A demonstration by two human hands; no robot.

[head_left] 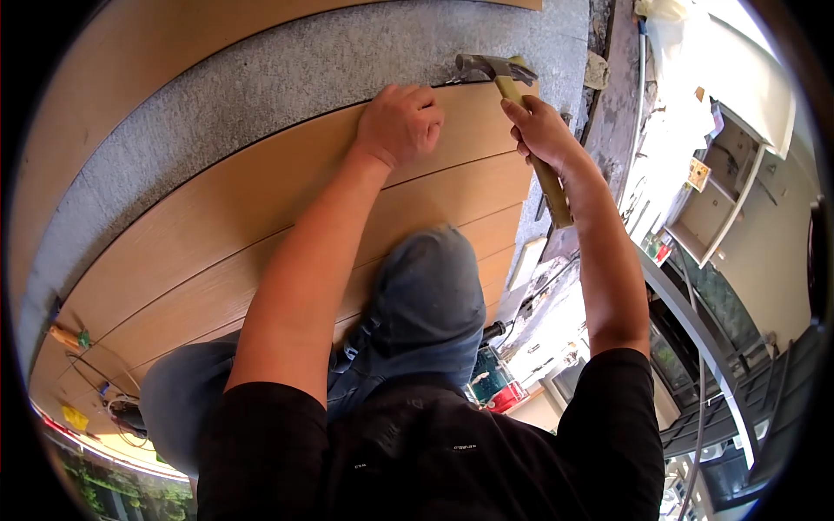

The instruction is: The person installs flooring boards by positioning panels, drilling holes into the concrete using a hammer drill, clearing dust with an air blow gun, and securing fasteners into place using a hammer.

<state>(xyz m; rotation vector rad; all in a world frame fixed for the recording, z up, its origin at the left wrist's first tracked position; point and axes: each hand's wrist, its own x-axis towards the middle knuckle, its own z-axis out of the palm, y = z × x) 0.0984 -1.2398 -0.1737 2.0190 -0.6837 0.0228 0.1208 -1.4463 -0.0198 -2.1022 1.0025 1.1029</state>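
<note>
My right hand (540,132) is wrapped round the yellowish handle of a claw hammer (549,193). The metal head lies just past the upper edge of the top brown plank (473,122), near its right end. On that same plank, by its upper edge, rests my left hand (400,124) with curled fingers; whether anything small is between them is hidden. Beyond the plank edge runs a strip of rough grey floor (287,65). My knee (434,273) is on the laid planks.
Another brown board (130,52) curves along the upper left. Cables and an orange-handled tool (65,337) lie at the lower left. A stone chunk (597,71) sits by the floor's right edge. Shelving (721,191) and a grey metal beam (695,334) are at the right.
</note>
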